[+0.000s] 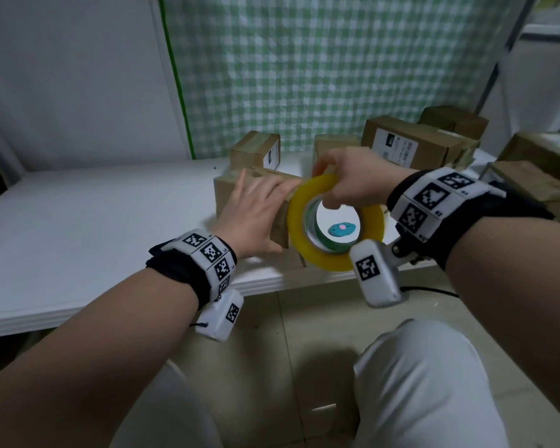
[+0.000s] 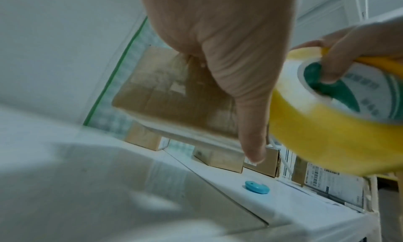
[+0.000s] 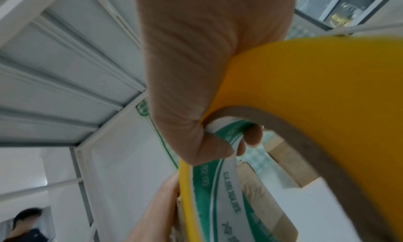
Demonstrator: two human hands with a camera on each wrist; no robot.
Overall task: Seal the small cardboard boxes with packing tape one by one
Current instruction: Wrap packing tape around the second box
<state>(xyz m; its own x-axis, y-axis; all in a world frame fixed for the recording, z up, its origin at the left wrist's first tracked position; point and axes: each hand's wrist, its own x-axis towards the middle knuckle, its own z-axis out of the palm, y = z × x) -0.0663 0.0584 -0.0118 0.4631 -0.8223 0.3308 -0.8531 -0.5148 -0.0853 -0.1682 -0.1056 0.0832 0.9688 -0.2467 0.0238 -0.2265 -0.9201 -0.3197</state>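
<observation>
A small brown cardboard box (image 1: 225,195) (image 2: 165,99) is near the front edge of the white table (image 1: 78,227). My left hand (image 1: 256,205) (image 2: 218,39) holds it, fingers laid over its top and thumb down its near face. Whether the box rests flat or is tipped up I cannot tell. Right beside it, my right hand (image 1: 353,182) (image 3: 196,56) grips a yellow roll of packing tape (image 1: 304,247) (image 2: 316,139) (image 3: 305,77), with a digit hooked inside the green-printed core and the others over the rim. The roll stands on edge against the box's right end.
A small blue cutter (image 1: 341,230) (image 2: 256,189) lies on the table behind the roll. More cardboard boxes stand at the back (image 1: 256,150) (image 1: 408,143) and at the far right (image 1: 537,156). A green checked curtain (image 1: 320,59) hangs behind. Another person (image 3: 26,225) is at some distance.
</observation>
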